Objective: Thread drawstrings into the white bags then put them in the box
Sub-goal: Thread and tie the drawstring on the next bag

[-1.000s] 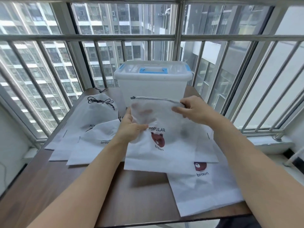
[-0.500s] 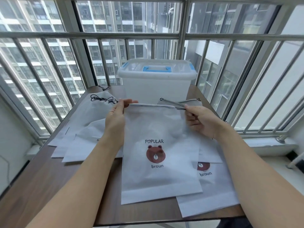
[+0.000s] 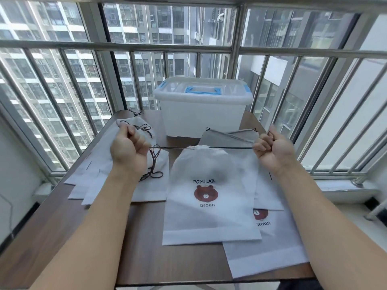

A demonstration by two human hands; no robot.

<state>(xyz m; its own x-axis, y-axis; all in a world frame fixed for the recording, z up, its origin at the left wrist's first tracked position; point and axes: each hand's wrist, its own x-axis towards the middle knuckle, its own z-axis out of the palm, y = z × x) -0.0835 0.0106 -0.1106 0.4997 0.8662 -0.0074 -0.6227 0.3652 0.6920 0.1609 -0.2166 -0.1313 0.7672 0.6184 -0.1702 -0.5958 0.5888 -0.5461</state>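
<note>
Both forearms reach forward, bare, converging toward 12 o'clock. Left hand (image 3: 128, 150) at 10 o'clock: fist closed, knuckles up, fingers curled on a black drawstring (image 3: 171, 148). Right hand (image 3: 273, 150) at 2 o'clock: fist likewise, gripping the same cord. Hands level, well apart.

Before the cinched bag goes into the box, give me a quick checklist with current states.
1. Bag mouth cinched: ok, top of the white bear-print bag is gathered tight.
2. Drawstring held: ok, left hand and right hand grip it taut.
3. Storage box open: not ok, lid on.
4. Latches undone: cannot tell.
5. Remaining bags threaded: cannot tell.
</note>
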